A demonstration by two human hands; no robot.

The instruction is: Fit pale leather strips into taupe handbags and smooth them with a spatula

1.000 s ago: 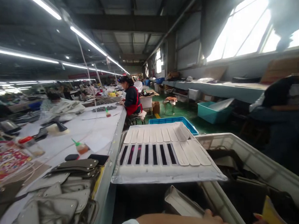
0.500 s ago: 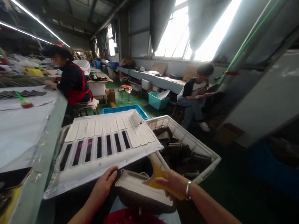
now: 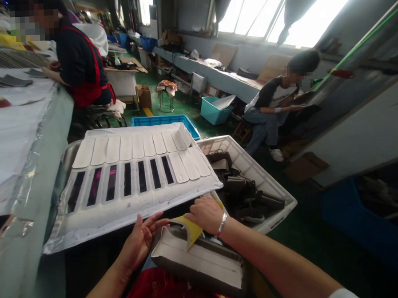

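In my right hand (image 3: 205, 215) is a yellow flat piece (image 3: 194, 229) with a curved, notched end, gripped from above. Its lower tip is over the pale inner face of a dark grey, box-like piece (image 3: 201, 262). That piece lies tilted across my lap on a red apron (image 3: 156, 289). My left hand (image 3: 145, 236) is open beside its left end, fingers stretched towards the yellow piece; whether they touch it I cannot tell. Beyond my hands lies a white-covered board (image 3: 135, 201) bearing rows of pale strips (image 3: 128, 148) and dark strips (image 3: 125, 179).
To the right of the board, a white crate (image 3: 270, 181) holds dark pieces. A blue tub (image 3: 164, 119) stands behind. The worktable (image 3: 28, 144) runs along the left, where a person in a red apron (image 3: 84, 70) sits. Another person (image 3: 273, 100) sits by the windows.
My right hand has turned over the yellow piece and moved up and left. My left hand's fingers have spread. The view has shifted, and the box-like piece lies more tilted.
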